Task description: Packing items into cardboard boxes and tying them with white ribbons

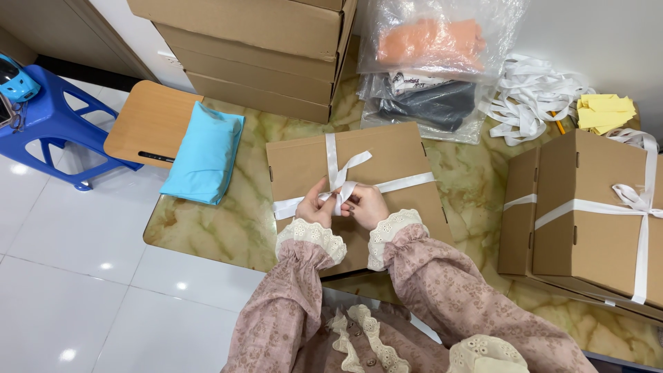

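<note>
Two arms in dusty-pink floral sleeves with cream lace cuffs rise from the bottom of the frame, the left hand (316,206) and right hand (364,205) drawn close together at centre, each pinching the white ribbon (336,181) where its bands cross. The ribbon wraps a flat brown cardboard box (387,155) lying at the middle of the frame on a green marbled table (238,224). At lower right, two more cardboard boxes (594,221) stand stacked, the top one already tied with a white ribbon bow (632,197). Left of the centre box, a light-blue soft packet (204,155) lies at the table's edge, beside a wooden seat (148,121) and a blue plastic stool (52,114). Farther back, a stack of large cartons (262,48) fills the upper middle; clear plastic bags (431,65) holding orange and dark items sit beside them, and a heap of loose white ribbon (528,97) and a yellow cloth (606,112) lie at upper right.
</note>
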